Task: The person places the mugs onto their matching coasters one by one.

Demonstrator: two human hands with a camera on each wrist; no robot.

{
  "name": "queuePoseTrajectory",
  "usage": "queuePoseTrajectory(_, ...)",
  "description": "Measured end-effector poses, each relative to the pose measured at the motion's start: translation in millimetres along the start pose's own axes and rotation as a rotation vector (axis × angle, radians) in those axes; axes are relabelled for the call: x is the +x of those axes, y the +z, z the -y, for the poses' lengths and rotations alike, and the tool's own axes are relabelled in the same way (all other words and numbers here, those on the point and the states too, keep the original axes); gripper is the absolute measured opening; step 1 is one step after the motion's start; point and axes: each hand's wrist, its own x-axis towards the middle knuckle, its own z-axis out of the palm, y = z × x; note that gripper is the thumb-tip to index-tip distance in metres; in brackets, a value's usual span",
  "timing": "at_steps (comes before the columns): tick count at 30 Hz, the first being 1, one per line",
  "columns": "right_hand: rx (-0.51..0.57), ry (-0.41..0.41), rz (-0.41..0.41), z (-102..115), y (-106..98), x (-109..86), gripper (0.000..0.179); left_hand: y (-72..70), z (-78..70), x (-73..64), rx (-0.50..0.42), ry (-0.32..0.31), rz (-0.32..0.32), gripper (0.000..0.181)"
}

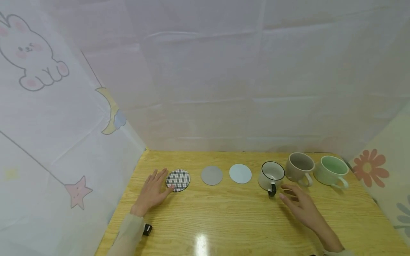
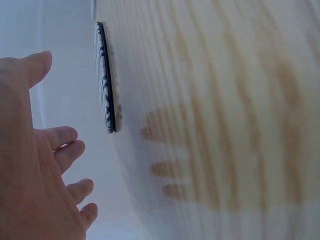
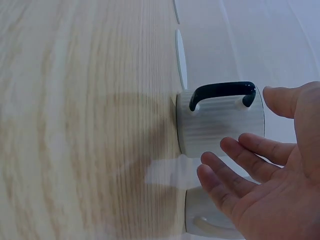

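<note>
Beside the black-and-white plaid round coaster (image 1: 178, 180) my left hand (image 1: 153, 192) hovers with fingers extended and nothing in it. The left wrist view shows its palm over the table, with the coaster (image 2: 104, 80) seen edge-on past the thumb. On the right, a white mug (image 1: 271, 175) with a black rim and black handle stands upright, its handle toward me. My right hand (image 1: 302, 208) is at its right side, fingers loosely spread. Up close, the mug (image 3: 220, 122) has ribbed sides, and the fingertips overlap it in the right wrist view; the hand grips nothing.
A grey coaster (image 1: 211, 175) and a pale blue coaster (image 1: 240, 173) continue the row between my hands. Right of the white mug stand a taupe mug (image 1: 299, 167) and a light green cup (image 1: 331, 170). White printed sheeting (image 1: 205, 89) surrounds the wooden table (image 1: 221, 217).
</note>
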Motion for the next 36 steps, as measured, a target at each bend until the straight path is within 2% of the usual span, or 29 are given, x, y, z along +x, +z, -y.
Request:
queuePoseTrajectory(10,0.026,0.051,0.023,6,6,-2.2,0.042,1.1,-1.7,0.3,0.001,-0.015,0.039,0.080)
queuePoseTrajectory(15,0.048,0.033,0.015,6,10,-2.5,0.038,2.4,-1.0,0.2,0.003,-0.019,0.043,0.081)
queuePoseTrajectory(27,0.088,0.026,0.016,3,22,-3.6,0.035,3.1,2.6,-0.3,0.040,0.005,0.060,0.078)
queuePoseTrajectory(36,0.102,0.033,0.005,12,30,-1.0,0.031,2.3,2.2,0.4,0.018,0.042,0.051,0.067)
